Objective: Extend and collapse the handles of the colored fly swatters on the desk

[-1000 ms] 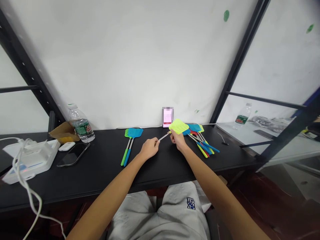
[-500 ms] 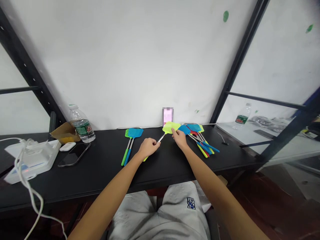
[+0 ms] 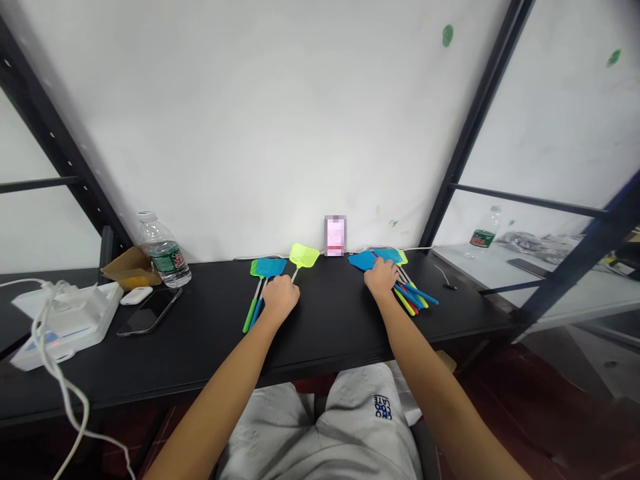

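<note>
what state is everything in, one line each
left hand: fingers closed on yellow swatter
yellow swatter: held
right hand: on the pile, grip unclear
swatter pile: lying, overlapping
blue swatter: lying, head overlapping green
green swatter: lying
bottle: standing, capped
upright phone: screen lit
flat phone: screen dark
white case: shut

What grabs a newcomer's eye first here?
Probably the bright yellow fly swatter in the left hand, vivid above the black table. Next, the colourful swatter pile on the right, with the right hand over it. Then the lit pink screen upright by the white wall, behind the hands.
</note>
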Available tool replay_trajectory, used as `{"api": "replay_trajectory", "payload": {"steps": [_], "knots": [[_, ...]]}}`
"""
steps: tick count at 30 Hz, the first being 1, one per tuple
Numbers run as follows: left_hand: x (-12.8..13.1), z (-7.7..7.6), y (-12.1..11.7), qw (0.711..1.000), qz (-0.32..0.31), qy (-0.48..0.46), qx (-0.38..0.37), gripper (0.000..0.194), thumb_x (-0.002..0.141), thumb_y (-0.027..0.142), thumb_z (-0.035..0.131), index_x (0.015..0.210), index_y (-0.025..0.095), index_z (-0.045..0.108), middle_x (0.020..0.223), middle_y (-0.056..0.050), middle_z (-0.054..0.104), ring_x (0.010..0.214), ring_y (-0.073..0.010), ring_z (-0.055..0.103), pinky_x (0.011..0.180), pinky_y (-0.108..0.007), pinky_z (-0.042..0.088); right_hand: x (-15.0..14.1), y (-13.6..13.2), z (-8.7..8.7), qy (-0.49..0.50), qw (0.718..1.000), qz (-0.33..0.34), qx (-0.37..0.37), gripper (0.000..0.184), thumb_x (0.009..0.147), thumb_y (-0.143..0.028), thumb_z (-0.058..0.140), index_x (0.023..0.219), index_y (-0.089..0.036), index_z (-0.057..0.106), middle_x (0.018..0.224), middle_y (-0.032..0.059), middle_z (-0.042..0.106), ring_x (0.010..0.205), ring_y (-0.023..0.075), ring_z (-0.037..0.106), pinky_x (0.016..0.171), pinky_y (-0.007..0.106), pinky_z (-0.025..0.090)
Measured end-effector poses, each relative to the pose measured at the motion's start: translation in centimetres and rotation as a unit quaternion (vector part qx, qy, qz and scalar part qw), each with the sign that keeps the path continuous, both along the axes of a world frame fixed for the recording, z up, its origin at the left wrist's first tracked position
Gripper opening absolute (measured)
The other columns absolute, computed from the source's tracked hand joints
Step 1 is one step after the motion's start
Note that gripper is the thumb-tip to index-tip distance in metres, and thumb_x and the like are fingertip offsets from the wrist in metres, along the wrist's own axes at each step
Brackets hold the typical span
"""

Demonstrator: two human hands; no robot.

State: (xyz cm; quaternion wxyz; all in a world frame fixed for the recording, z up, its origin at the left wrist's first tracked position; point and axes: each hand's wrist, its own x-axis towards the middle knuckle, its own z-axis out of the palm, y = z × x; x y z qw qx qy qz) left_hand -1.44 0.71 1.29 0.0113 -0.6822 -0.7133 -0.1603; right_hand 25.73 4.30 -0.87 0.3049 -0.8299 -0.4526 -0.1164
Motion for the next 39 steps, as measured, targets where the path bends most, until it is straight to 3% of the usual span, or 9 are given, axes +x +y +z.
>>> {"api": "replay_trajectory", "payload": {"steps": [14,26,29,34,39], "knots": [[-1.0,0.6,0.4,0.998,0.040,0.002,-0.045,0.031,0.082,0.026,0.054,0.106,0.012,0.069,0.111,-0.022,0.066,0.109,-0.0330,0.063,0.088,-0.040,0.048,0.2,0.1,-0.1,0.001,0.995,0.013,-0.099,0.038,0.084,-0.018,0.056,0.121,-0.010,0.056,0.123,0.0225,0.053,0.118,0.0346,0.047,0.094,0.045,0.033],[-1.1,0.3,0.7,0.997,0.070,0.017,-0.031,0.034,0.083,0.021,0.048,0.108,0.010,0.069,0.111,-0.021,0.064,0.107,-0.0338,0.060,0.082,-0.040,0.048,-0.2,-0.2,0.2,-0.002,0.989,0.038,-0.145,0.035,0.086,-0.017,0.053,0.119,-0.010,0.057,0.121,0.0212,0.057,0.117,0.0325,0.051,0.095,0.043,0.035],[-1.1,-0.2,0.8,0.997,0.073,0.037,-0.005,0.033,0.083,0.021,0.048,0.105,0.009,0.068,0.110,-0.021,0.062,0.107,-0.0339,0.057,0.083,-0.040,0.045,-0.2,-0.2,0.2,-0.008,0.988,0.045,-0.149,0.034,0.086,-0.017,0.053,0.119,-0.010,0.058,0.122,0.0210,0.057,0.118,0.0328,0.050,0.094,0.043,0.036],[-1.2,-1.2,1.2,0.986,0.109,0.079,0.100,0.035,0.080,0.025,0.051,0.108,0.008,0.062,0.114,-0.022,0.057,0.106,-0.0340,0.052,0.085,-0.043,0.038,-0.6,-0.2,0.2,-0.020,0.987,0.054,-0.153,0.032,0.087,-0.017,0.053,0.117,-0.011,0.059,0.121,0.0206,0.057,0.117,0.0326,0.050,0.092,0.042,0.038],[-1.3,-1.2,1.6,0.984,0.154,0.064,0.068,0.046,0.079,0.036,0.054,0.114,0.006,0.057,0.118,-0.026,0.056,0.108,-0.0372,0.050,0.086,-0.047,0.034,-1.0,-0.6,0.3,-0.033,0.986,0.071,-0.148,0.029,0.088,-0.016,0.050,0.115,-0.014,0.061,0.119,0.0190,0.057,0.115,0.0319,0.052,0.090,0.039,0.038]]}}
